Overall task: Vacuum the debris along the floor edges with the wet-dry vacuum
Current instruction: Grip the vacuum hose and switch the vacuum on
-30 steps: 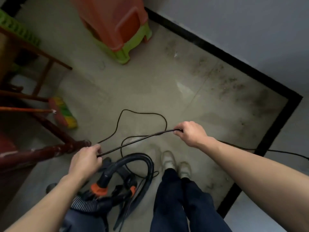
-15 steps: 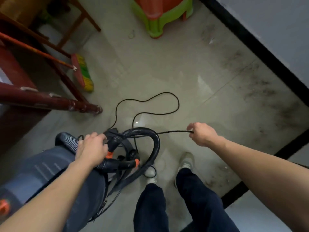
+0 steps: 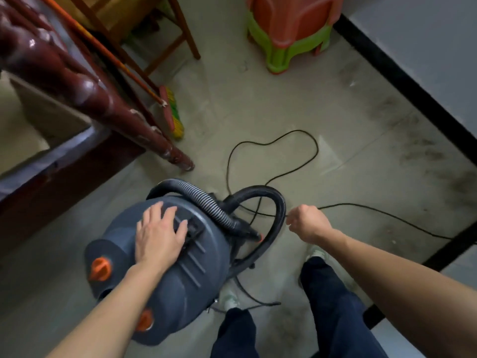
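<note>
**Plainly a set-up moment: vacuum steadied, cord held clear**

The wet-dry vacuum (image 3: 180, 285) stands on the floor at lower centre-left of the frame, a dark grey drum with orange knobs. Its ribbed hose (image 3: 209, 201) arches over the top and joins a smooth black loop on the right of the drum.

The left hand (image 3: 160, 235) lies flat on the lid with fingers spread and straight. It presses rather than grips, probably to keep the drum from rolling or tipping while the other hand works.

The right hand (image 3: 308, 223), at centre-right and just beside the hose loop, is curled with its fingertips pinching the thin black power cord (image 3: 387, 215). From the fist the cord runs off towards the right edge of the frame, and more slack lies in a loose loop on the floor above. Holding it up this way looks meant to keep it from tangling with the hose and the feet below.

The debris (image 3: 415, 151) is a dark, smudgy band on the pale floor along the black baseboard (image 3: 413, 83), from upper right to the right edge, well apart from the vacuum. No nozzle is near it, so by my reading cleaning has not begun.

A broom (image 3: 172, 112) leans at upper centre-left beside a dark red furniture leg (image 3: 103, 104), and stacked plastic stools (image 3: 291, 34) stand at the top.
</note>
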Action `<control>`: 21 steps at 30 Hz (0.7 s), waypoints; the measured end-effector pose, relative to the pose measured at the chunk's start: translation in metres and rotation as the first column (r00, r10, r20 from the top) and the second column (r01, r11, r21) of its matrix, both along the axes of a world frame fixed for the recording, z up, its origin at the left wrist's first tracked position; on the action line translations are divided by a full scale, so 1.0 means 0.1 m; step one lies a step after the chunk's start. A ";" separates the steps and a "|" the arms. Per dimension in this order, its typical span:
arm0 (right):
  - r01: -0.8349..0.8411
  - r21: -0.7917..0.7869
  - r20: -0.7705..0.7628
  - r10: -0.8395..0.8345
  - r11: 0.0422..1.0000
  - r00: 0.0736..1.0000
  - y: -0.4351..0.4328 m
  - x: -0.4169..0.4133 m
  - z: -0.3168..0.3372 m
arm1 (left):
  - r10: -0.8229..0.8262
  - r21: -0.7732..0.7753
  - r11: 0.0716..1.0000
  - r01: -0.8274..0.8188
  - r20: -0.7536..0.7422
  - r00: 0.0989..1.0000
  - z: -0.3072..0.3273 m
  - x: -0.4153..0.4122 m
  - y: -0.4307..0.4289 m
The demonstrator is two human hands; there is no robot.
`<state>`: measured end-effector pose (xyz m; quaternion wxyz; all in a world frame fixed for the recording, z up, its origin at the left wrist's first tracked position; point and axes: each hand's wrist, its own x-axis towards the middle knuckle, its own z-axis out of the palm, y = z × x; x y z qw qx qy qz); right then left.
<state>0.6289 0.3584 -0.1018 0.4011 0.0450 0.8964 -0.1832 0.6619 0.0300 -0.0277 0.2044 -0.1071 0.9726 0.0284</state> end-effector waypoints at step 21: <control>0.226 -0.250 -0.159 -0.270 0.941 0.950 -1.40 0.33 -0.14 | -0.093 0.009 0.995 0.094 -0.089 0.992 -0.35 0.47 -0.56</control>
